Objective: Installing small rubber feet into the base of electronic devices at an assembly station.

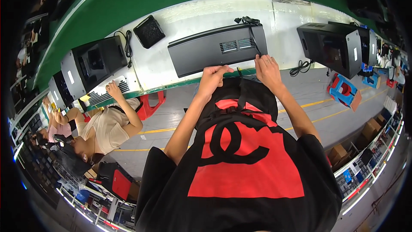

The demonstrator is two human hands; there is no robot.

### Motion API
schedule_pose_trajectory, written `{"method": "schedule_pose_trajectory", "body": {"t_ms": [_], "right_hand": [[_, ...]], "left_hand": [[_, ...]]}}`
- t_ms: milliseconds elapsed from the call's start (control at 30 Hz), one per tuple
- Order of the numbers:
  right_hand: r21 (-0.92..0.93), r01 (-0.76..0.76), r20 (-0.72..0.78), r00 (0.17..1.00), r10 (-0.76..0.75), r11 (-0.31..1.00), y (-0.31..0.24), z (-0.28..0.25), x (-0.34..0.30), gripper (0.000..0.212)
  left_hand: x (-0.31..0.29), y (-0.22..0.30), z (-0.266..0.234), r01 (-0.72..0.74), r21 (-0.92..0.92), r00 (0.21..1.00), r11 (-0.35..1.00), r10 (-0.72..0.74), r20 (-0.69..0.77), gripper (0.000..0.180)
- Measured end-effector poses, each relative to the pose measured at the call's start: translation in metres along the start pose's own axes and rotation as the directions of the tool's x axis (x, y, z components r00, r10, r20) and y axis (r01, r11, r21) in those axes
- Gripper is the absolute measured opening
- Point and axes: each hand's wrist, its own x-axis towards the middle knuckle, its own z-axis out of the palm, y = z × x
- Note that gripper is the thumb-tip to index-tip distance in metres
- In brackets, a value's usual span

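Several cardboard boxes (pixel 370 129) stand at right, contents hidden from me. On the white bench (pixel 184 23) before me lies a smooth dark-grey computer case (pixel 195 53) with slotted vents (pixel 228 46). At its near edge, my right hand (pixel 268 71) pinches a black cable (pixel 253 38); my left hand (pixel 211 78) curls, its grip unclear.

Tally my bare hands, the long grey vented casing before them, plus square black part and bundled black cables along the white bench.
Bare hands: 2
Long grey vented casing: 1
Square black part: 1
Bundled black cables: 3
Total: 7
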Motion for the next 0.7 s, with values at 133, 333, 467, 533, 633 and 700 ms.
{"method": "schedule_pose_trajectory", "body": {"t_ms": [133, 333, 467, 533, 633, 700], "right_hand": [[0.062, -0.032, -0.049, 0.998, 0.035, 0.998, -0.007, -0.002, 0.003, 0.006], [0.129, -0.133, 0.013, 0.991, 0.132, 0.983, -0.011, -0.02, 0.013, 0.007], [0.531, -0.401, -0.046, 0.866, 0.498, 0.746, -0.062, -0.085, 0.043, 0.013], [0.608, -0.303, -0.158, 0.86, 0.486, 0.734, -0.096, -0.128, 0.057, 0.017], [0.396, 0.069, -0.368, 0.926, 0.089, 0.915, -0.128, -0.145, 0.08, 0.028], [0.346, 0.054, -0.324, 0.944, 0.065, 0.937, -0.142, -0.137, 0.086, 0.026]], "left_hand": [[0.001, 0.003, 0.001, 0.016, -0.022, 0.999, 1.0, -0.015, 0.028, 0.027], [-0.011, 0.031, 0.013, 0.143, -0.493, 0.963, 0.858, -0.005, 0.271, 0.04], [-0.048, 0.069, 0.042, 0.119, -0.735, 0.926, 0.668, 0.193, 0.326, 0.052], [-0.066, 0.082, 0.049, 0.131, -0.779, 0.914, 0.613, 0.231, 0.335, 0.058], [-0.072, 0.084, 0.05, 0.065, -0.789, 0.855, 0.611, 0.374, 0.36, 0.065], [-0.076, 0.085, 0.054, 0.016, -0.771, 0.85, 0.637, 0.397, 0.346, 0.065]]}}
